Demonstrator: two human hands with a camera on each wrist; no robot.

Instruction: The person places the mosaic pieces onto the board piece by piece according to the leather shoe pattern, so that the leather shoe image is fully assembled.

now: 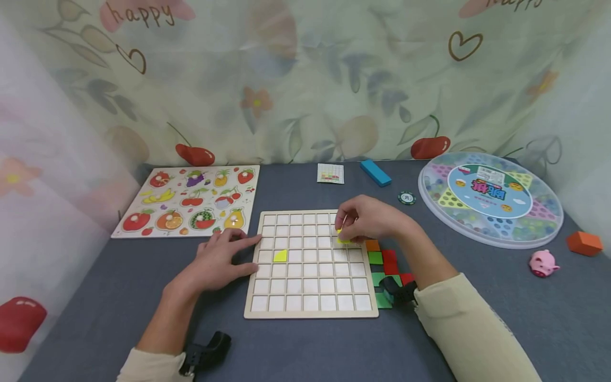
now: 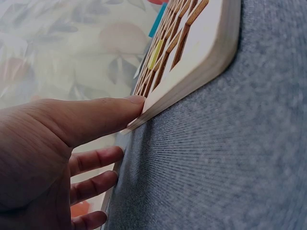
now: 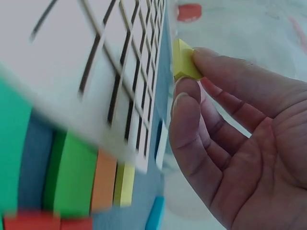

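A square wooden grid board (image 1: pixel 312 314) lies on the table between the hands, its cells white inside. A yellow tile (image 1: pixel 280 256) with one rounded corner sits in a cell toward its left side. Against the board's left edge rest the thumb and index finger of my left hand (image 1: pixel 215 262), fingers spread. My right hand (image 1: pixel 369 218) pinches another yellow tile (image 3: pixel 184 61) between thumb and fingertips, over the board's right part. Beside the board's right edge lie orange (image 1: pixel 372 245), green (image 1: pixel 375 258) and red tiles (image 1: pixel 390 261), partly hidden by the right wrist.
A fruit picture board (image 1: pixel 162 199) lies at the back left. At the back are a small printed card (image 1: pixel 330 173) and a blue block (image 1: pixel 375 173). To the right are a poker chip (image 1: pixel 407 198), a round game box (image 1: pixel 539 233), a pink pig (image 1: pixel 543 263) and an orange block (image 1: pixel 584 243).
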